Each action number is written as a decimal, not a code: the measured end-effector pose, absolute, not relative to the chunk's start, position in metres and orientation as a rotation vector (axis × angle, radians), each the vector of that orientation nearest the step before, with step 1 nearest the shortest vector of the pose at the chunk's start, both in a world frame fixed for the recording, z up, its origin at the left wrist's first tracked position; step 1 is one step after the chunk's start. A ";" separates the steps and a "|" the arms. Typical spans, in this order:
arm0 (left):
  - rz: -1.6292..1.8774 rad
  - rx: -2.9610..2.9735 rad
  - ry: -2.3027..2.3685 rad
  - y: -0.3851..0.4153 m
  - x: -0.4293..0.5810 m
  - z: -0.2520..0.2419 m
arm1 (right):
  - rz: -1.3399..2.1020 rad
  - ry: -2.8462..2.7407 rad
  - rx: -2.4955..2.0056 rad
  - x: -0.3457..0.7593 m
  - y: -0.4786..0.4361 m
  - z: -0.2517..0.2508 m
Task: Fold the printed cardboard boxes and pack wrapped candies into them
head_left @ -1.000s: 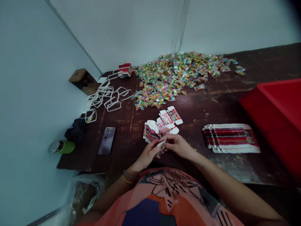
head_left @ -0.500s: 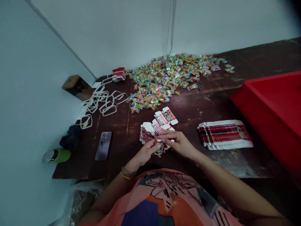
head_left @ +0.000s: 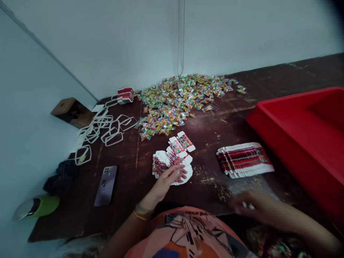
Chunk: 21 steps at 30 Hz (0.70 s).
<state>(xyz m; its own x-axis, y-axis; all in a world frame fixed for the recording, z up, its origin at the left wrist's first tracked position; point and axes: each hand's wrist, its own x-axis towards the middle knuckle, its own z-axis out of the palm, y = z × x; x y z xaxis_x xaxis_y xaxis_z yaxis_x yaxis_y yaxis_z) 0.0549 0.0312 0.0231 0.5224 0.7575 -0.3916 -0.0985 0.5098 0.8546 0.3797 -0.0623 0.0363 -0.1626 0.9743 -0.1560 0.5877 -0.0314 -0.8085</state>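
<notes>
My left hand (head_left: 172, 176) rests with its fingers stretched flat on a fanned pile of small printed flat cartons (head_left: 172, 159) near the front of the dark wooden table (head_left: 209, 125). My right hand (head_left: 248, 204) is lower right, near the table's front edge, and blurred by motion. Something small and white shows at its fingers, too smeared to name. A neat stack of red and white flat cartons (head_left: 244, 159) lies to the right of the fanned pile.
A heap of colourful candy packets (head_left: 177, 100) spreads at the back. A red plastic tub (head_left: 303, 136) stands at the right. White card frames (head_left: 104, 127), a phone (head_left: 105, 185), a green bottle (head_left: 40, 207), a dark cloth (head_left: 60, 175) and a wooden block (head_left: 71, 111) lie at the left.
Both hands were together on one small carton. Now my right hand has swung away to the lower right and my left hand lies flat on the fanned pile. The view shifted right.
</notes>
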 end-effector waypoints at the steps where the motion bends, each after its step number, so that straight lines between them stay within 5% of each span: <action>1: 0.631 0.861 0.892 0.035 0.055 0.021 | 1.125 -1.938 -1.583 0.361 -0.039 0.034; 8: 0.663 0.925 1.011 0.033 0.050 0.015 | 0.587 -1.954 -2.040 0.210 0.126 0.004; 21: 0.826 1.077 1.133 0.037 0.030 0.009 | 0.597 -1.851 -2.236 0.180 0.132 -0.014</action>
